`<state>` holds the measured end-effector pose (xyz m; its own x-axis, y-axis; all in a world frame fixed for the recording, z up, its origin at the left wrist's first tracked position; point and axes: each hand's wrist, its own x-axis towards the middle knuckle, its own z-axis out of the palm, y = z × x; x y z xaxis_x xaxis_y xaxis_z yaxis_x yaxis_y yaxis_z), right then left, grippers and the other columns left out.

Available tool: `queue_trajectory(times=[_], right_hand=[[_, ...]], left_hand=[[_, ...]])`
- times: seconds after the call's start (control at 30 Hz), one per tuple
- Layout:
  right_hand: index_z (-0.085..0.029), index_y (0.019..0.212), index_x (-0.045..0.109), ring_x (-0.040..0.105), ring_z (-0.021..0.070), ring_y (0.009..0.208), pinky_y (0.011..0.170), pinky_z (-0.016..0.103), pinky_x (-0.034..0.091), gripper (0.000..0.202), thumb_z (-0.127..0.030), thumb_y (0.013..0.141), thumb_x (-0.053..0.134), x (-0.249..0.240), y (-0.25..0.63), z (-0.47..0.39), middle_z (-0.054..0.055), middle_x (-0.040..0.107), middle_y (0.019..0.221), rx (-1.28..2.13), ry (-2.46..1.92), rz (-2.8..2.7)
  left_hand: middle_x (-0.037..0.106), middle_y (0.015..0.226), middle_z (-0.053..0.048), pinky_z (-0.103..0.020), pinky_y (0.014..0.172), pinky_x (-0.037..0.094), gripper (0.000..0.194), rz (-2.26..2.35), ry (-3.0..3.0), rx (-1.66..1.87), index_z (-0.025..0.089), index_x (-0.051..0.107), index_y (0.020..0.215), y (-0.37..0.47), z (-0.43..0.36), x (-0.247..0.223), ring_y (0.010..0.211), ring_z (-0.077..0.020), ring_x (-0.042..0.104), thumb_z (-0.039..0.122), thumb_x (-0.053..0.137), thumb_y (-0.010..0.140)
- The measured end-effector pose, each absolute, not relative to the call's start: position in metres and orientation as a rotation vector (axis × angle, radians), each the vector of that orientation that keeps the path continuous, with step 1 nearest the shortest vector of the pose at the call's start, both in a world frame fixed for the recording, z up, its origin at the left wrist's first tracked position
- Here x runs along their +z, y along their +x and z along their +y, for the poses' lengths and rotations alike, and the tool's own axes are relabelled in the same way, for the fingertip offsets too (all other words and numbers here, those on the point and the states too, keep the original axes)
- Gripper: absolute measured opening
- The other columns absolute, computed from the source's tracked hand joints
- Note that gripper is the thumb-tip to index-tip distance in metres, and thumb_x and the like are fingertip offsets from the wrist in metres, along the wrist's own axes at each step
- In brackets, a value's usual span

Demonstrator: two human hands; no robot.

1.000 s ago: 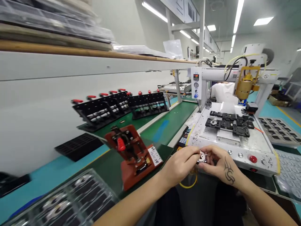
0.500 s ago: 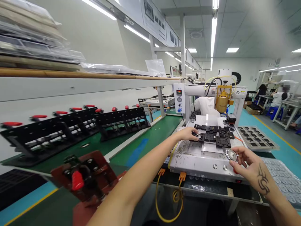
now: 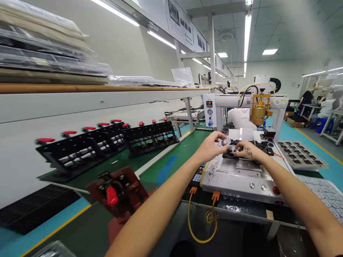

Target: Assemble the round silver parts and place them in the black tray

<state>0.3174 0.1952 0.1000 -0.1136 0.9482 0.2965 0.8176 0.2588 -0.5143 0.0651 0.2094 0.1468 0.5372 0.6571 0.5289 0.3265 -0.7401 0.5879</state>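
Observation:
My left hand (image 3: 211,147) pinches a round silver-rimmed part (image 3: 225,141), much like a watch case, raised just over the left end of the black fixture (image 3: 229,155). Close beside it, my right hand (image 3: 245,150) reaches down to the fixture, its fingertips closed on a second round silver part (image 3: 235,151) at one of the fixture's seats. The fingers partly cover that second part. Both hands are nearly touching. The fixture lies on the white bed of a benchtop machine (image 3: 235,178), whose gold-coloured head (image 3: 259,112) hangs behind my hands.
A clear tray of dark square parts (image 3: 301,155) lies right of the machine, with a moulded plastic tray (image 3: 323,192) nearer. Black clamp racks (image 3: 85,151) with red handles stand left. A red-handled clamp fixture (image 3: 115,196) is close by my left arm. Yellow cable (image 3: 199,241) loops below.
My right hand has moved left and away from me, bringing its round part to the fixture. My left hand has lifted off the fixture with a round part. The view has shifted slightly left.

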Motion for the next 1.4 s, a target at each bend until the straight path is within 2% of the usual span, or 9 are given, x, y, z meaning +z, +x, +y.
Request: queue_trajectory(times=[0.17, 0.47, 0.6, 0.7, 0.83, 0.97, 1.1, 1.23, 1.4], right_hand=[[-0.014, 0.096, 0.083, 0.064, 0.0208, 0.077, 0.069, 0.028, 0.045, 0.031, -0.039, 0.079, 0.088, 0.093, 0.313, 0.224, 0.005, 0.074, 0.083, 0.357, -1.651, -2.092], [-0.019, 0.086, 0.084, 0.070, 0.0270, 0.084, 0.080, 0.035, 0.052, 0.018, -0.036, 0.090, 0.080, 0.094, 0.296, 0.219, 0.009, 0.075, 0.082, 0.143, -1.671, -2.087], [-0.019, 0.117, 0.080, 0.065, 0.0328, 0.113, 0.102, 0.044, 0.050, 0.028, -0.039, 0.101, 0.068, 0.093, 0.313, 0.162, 0.016, 0.073, 0.114, -0.077, -1.647, -1.907], [-0.020, 0.126, 0.074, 0.066, 0.0287, 0.110, 0.102, 0.044, 0.050, 0.034, -0.037, 0.111, 0.049, 0.075, 0.349, 0.076, 0.013, 0.072, 0.116, -0.296, -1.543, -1.672], [-0.020, 0.103, 0.074, 0.062, 0.0254, 0.086, 0.081, 0.040, 0.049, 0.042, -0.061, 0.100, 0.064, 0.025, 0.399, -0.022, 0.008, 0.070, 0.094, -0.507, -1.735, -1.256], [-0.019, 0.085, 0.065, 0.057, 0.0277, 0.087, 0.082, 0.044, 0.047, 0.068, -0.087, 0.080, 0.069, -0.023, 0.423, -0.043, 0.007, 0.062, 0.087, -0.572, -1.841, -1.091], [-0.019, 0.095, 0.067, 0.058, 0.0237, 0.084, 0.079, 0.039, 0.048, 0.046, -0.065, 0.095, 0.070, -0.039, 0.400, -0.055, 0.005, 0.063, 0.089, -0.527, -1.748, -1.063], [-0.023, 0.097, 0.071, 0.067, 0.0206, 0.084, 0.078, 0.034, 0.052, 0.016, -0.032, 0.107, 0.062, -0.052, 0.353, -0.078, 0.004, 0.071, 0.092, -0.163, -1.632, -1.376], [-0.025, 0.111, 0.071, 0.072, 0.0228, 0.094, 0.085, 0.036, 0.058, 0.016, -0.021, 0.109, 0.056, -0.083, 0.320, -0.061, 0.006, 0.075, 0.100, 0.150, -1.471, -1.691]], left_hand=[[0.068, 0.116, -0.007, -0.041, 0.098, 0.053, 0.030, 0.737, 2.333, 1.155, 0.022, 0.065, 0.113, 0.012, 0.158, 0.133, 0.105, -0.0231, 0.063, 0.029, 0.073, 0.086], [0.068, 0.114, -0.007, -0.038, 0.097, 0.054, 0.035, 0.782, 1.998, 1.172, 0.020, 0.064, 0.115, -0.009, 0.116, 0.107, 0.104, -0.0216, 0.067, 0.027, 0.076, 0.083], [0.070, 0.101, -0.004, -0.035, 0.091, 0.058, 0.040, 0.688, 1.717, 1.054, 0.020, 0.059, 0.117, 0.011, 0.100, 0.077, 0.095, -0.0205, 0.073, 0.027, 0.078, 0.083], [0.069, 0.091, 0.000, -0.031, 0.077, 0.060, 0.039, 0.708, 1.550, 0.900, 0.021, 0.057, 0.117, 0.018, 0.084, 0.035, 0.078, -0.0173, 0.074, 0.027, 0.077, 0.084], [0.073, 0.092, -0.001, -0.030, 0.074, 0.059, 0.030, 0.713, 1.684, 0.743, 0.021, 0.061, 0.112, 0.040, 0.068, -0.022, 0.078, -0.0171, 0.073, 0.024, 0.074, 0.084], [0.078, 0.114, -0.009, -0.045, 0.098, 0.060, 0.033, 0.583, 2.068, 0.607, 0.022, 0.062, 0.112, 0.085, 0.067, -0.066, 0.107, -0.0270, 0.075, 0.018, 0.075, 0.082], [0.068, 0.144, -0.019, -0.063, 0.125, 0.039, 0.036, 0.505, 2.350, 0.641, 0.021, 0.060, 0.106, 0.104, 0.067, -0.101, 0.147, -0.0387, 0.055, 0.011, 0.076, 0.075], [0.068, 0.145, -0.016, -0.061, 0.128, 0.038, 0.040, 0.458, 2.420, 0.717, 0.022, 0.057, 0.117, 0.085, 0.052, -0.115, 0.147, -0.0341, 0.056, 0.012, 0.072, 0.081], [0.066, 0.143, -0.018, -0.059, 0.122, 0.047, 0.042, 0.475, 2.515, 0.739, 0.021, 0.058, 0.123, 0.084, 0.049, -0.103, 0.139, -0.0352, 0.061, 0.014, 0.071, 0.084]])
